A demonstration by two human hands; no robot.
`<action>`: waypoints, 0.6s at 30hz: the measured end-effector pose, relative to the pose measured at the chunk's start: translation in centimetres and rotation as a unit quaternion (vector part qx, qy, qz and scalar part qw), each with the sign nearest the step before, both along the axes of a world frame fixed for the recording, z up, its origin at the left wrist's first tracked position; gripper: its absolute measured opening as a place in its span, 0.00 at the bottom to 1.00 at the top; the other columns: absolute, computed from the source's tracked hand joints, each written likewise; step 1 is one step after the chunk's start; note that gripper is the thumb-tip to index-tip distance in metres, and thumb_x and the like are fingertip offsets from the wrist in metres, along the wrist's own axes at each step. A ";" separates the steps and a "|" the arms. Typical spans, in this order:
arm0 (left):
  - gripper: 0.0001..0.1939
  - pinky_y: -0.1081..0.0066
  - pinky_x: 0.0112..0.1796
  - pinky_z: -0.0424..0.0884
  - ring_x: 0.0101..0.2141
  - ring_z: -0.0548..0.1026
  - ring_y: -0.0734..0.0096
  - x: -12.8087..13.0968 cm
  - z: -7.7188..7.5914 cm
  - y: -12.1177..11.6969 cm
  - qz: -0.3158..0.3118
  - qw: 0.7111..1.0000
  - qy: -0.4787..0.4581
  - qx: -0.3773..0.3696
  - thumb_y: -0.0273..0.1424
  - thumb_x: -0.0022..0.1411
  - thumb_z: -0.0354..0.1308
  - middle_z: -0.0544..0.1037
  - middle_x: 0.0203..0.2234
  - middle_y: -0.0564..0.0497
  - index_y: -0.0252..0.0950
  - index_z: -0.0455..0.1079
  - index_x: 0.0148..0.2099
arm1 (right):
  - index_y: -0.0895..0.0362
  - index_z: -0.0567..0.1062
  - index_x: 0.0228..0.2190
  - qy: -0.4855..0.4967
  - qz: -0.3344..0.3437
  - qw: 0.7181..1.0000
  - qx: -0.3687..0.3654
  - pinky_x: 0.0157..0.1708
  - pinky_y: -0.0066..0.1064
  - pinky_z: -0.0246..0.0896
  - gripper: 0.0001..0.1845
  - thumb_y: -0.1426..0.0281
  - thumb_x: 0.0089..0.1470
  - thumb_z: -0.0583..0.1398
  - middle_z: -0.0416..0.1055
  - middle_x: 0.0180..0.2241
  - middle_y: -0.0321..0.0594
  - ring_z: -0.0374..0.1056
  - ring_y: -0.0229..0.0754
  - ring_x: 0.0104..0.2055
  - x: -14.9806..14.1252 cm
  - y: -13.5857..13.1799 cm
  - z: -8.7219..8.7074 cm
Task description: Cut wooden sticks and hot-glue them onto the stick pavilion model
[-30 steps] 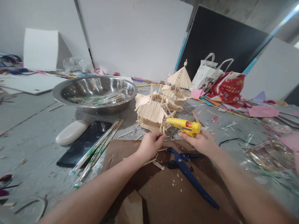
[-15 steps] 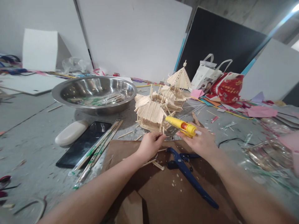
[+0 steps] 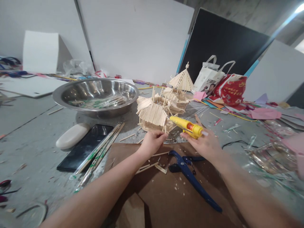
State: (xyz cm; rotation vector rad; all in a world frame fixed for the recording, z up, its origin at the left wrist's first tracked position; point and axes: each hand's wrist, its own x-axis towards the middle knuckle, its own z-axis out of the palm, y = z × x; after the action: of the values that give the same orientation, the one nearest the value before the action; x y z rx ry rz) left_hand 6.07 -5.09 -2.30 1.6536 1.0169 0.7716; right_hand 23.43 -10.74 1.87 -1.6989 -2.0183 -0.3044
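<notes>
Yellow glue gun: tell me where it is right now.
In the head view, the yellow glue gun is right of centre, held in the right hand and pointing toward the nearer stick model.

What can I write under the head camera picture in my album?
The right hand points a glue gun at a stick house while the left hand pinches a stick.

A yellow glue gun (image 3: 186, 125), a blue-handled tool (image 3: 197, 183), roofed stick models (image 3: 153, 114) and scattered colored paper (image 3: 266, 114) marked a craft workshop, where stick offcuts (image 3: 127, 137) littered the gray surface (image 3: 40, 133) and tall boards (image 3: 137, 38) stood behind.
</notes>
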 end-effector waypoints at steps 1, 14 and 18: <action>0.15 0.78 0.15 0.49 0.11 0.55 0.83 0.1 0.1 0.2 -0.001 0.999 -0.023 -0.030 0.40 0.50 0.50 0.60 0.08 0.59 0.33 0.62 0.21 | 0.56 0.71 0.28 0.009 0.005 1.000 0.008 0.27 0.31 0.57 0.16 0.58 0.49 0.50 0.70 0.24 0.41 0.66 0.42 0.28 0.1 0.0 -0.1; 0.12 0.80 0.11 0.40 0.08 0.49 0.87 0.4 0.6 2.0 0.011 0.939 -0.217 -0.268 0.35 0.42 0.60 0.57 0.07 0.61 0.33 0.61 0.23 | 0.57 0.70 0.24 0.016 0.034 0.995 0.089 0.26 0.29 0.61 0.14 0.59 0.47 0.54 0.70 0.22 0.39 0.67 0.40 0.26 0.4 0.3 -1.2; 0.11 0.80 0.11 0.39 0.07 0.48 0.87 0.5 0.8 2.0 0.012 0.921 -0.228 -0.317 0.34 0.42 0.60 0.56 0.06 0.62 0.33 0.62 0.24 | 0.58 0.69 0.26 -0.002 0.066 0.994 0.087 0.24 0.29 0.61 0.13 0.61 0.49 0.53 0.70 0.22 0.40 0.66 0.38 0.25 0.3 0.1 -1.4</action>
State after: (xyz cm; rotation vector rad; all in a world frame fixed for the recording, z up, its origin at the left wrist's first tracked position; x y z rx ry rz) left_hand 6.55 -3.12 -1.52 0.8515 0.8296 0.6992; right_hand 23.71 -10.61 0.52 -1.4531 -2.0320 -0.4257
